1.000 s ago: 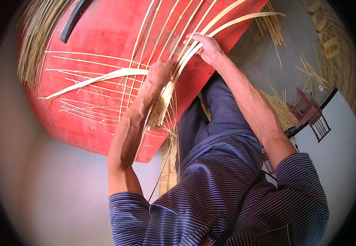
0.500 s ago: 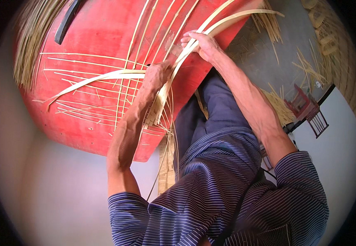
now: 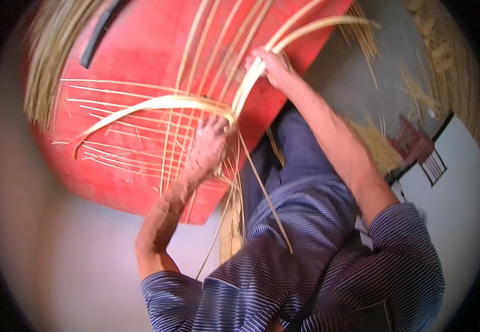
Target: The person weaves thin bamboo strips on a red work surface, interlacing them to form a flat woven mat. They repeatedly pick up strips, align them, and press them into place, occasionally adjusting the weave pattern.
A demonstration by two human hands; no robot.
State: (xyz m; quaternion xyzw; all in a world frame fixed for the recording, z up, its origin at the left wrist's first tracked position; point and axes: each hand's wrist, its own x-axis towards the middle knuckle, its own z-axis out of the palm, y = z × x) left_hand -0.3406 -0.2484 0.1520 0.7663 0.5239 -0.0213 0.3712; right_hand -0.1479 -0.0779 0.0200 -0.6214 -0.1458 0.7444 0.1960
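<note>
A loose lattice of thin pale cane strips (image 3: 140,138) lies on a red board (image 3: 140,50) across my lap. My left hand (image 3: 209,145) presses down on the crossing strips near the board's lower right part. My right hand (image 3: 270,65) is closed around a bundle of wider pale strips (image 3: 306,30) that bend up and away to the right. Another wide strip (image 3: 140,108) arcs leftward from between my hands. Loose strip ends (image 3: 262,193) hang over my striped shirt.
A thick sheaf of cane (image 3: 52,50) lies at the board's upper left beside a black strap (image 3: 99,33). More cane scraps (image 3: 378,144) litter the floor at right, near a small red rack (image 3: 417,146) and a woven mat (image 3: 455,72). Pale floor (image 3: 57,265) spreads at lower left.
My right hand has lifted its bundle of wide strips higher and to the right. The left hand has stayed pressed on the lattice, and the arcing strip has bowed up more.
</note>
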